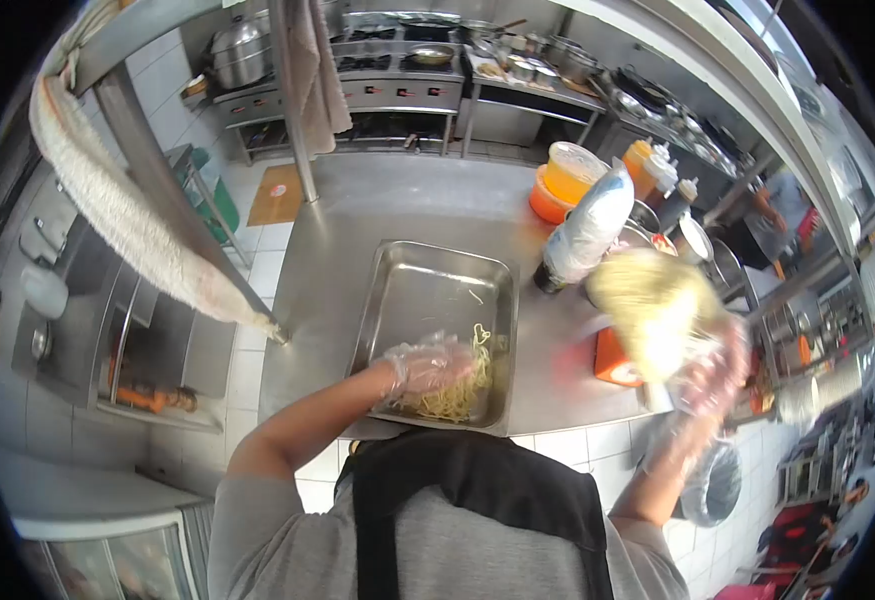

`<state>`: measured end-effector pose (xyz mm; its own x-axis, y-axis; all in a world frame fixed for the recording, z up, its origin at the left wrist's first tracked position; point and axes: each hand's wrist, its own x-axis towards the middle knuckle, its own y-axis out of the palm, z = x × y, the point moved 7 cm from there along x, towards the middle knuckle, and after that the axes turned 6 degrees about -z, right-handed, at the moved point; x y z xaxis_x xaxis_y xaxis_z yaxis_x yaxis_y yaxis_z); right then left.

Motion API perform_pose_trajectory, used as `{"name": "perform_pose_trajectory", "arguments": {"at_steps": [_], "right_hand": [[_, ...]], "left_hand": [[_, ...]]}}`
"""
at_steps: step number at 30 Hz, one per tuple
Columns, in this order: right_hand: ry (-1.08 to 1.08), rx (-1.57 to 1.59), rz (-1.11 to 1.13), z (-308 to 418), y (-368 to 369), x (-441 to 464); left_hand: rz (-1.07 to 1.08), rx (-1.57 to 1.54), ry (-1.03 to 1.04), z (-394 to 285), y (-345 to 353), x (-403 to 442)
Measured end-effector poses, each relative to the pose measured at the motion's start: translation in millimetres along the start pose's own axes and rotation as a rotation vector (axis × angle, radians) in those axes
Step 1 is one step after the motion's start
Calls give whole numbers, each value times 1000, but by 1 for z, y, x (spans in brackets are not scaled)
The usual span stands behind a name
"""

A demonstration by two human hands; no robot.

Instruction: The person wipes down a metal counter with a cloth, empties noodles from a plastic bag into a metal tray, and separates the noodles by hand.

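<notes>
Left hand: In a clear plastic glove, your left hand (pixel 432 365) is low over the near part of the tray, at the noodles; whether the fingers are closed on any, you cannot tell from here.
Right hand: Also gloved, your right hand (pixel 714 375) appears to grasp the near edge of a pale yellow mass (pixel 652 305), raised over the counter's right side and blurred by motion.
Noodles: Thin yellow noodles (pixel 447 403) lie heaped in the tray's near end, partly under your left hand, with 1 short strand apart toward the far end.
Tray: The rectangular metal tray (pixel 427 285) rests on the steel counter (pixel 327 240), in front of you.
Counter, right side: An orange container (pixel 617 358) is near your right hand; farther off stand a wrapped white bag (pixel 592 230), 2 stacked tubs (pixel 569 175) and squeeze bottles (pixel 654 178).
Beyond: A stove (pixel 382 95) bears a pan (pixel 429 55), past a hanging towel (pixel 312 85).
Floor: A lined bin (pixel 712 485) stands beside your right arm.
</notes>
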<state>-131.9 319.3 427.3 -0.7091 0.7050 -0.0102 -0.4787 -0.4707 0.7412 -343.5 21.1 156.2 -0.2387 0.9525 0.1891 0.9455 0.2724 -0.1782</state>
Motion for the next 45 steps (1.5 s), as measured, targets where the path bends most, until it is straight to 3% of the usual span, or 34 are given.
{"name": "perform_pose_trajectory", "arguments": {"at_steps": [1,3,5,7,9,11,13,15,16,18,19,20,23,27,29,31,33,36,39,40,43,45], "right_hand": [[103,-43,-5,-33,16,1],[222,-290,-71,-88,55,2],[472,-223,33,-142,81,3],[526,-496,207,-166,115,-2],[473,-742,212,-183,133,3],[243,-1078,964,-222,147,43],[179,-1443,1057,-253,158,47],[41,-1499,1137,-284,149,51],[-31,-1530,1176,-297,142,54],[-16,-1318,1015,-302,129,65],[-10,-1212,934,-299,125,68],[131,-1206,741,-284,128,64],[86,-959,447,-261,114,65],[-69,-1376,646,-279,97,35],[-54,-1327,608,-288,98,15],[-60,-1238,572,-292,98,3],[-90,-1105,530,-292,96,0],[-175,-1339,570,-285,103,-8],[-324,-1533,624,-274,128,-30],[-380,-1583,634,-276,134,-38],[-538,-1532,384,-295,117,-36],[-570,-1486,319,-292,116,-35]], "left_hand": [[12,-143,-121,-14,8,-8],[63,138,-256,-61,4,-25],[132,987,-208,-130,-32,-36],[-182,913,-397,-174,-87,-50],[-479,718,-181,-177,-135,-57],[-473,837,-119,-209,-139,-39],[-436,907,38,-216,-134,-15],[-358,919,275,-181,-120,8],[-317,892,171,-166,-116,21],[-233,832,-32,-141,-107,43],[-194,832,-55,-136,-105,49],[-153,833,-78,-133,-104,56],[-134,732,-64,-102,-110,76],[-110,921,89,-93,-113,89],[-99,1004,151,-89,-115,87],[-316,382,19,-17,-134,83],[-405,135,-78,-3,-139,73],[-298,287,-149,-66,-130,60],[-293,556,287,-157,-99,61],[-242,1004,494,-142,-89,61],[-284,809,548,-169,-79,63],[-290,250,234,-140,-86,66]]}}
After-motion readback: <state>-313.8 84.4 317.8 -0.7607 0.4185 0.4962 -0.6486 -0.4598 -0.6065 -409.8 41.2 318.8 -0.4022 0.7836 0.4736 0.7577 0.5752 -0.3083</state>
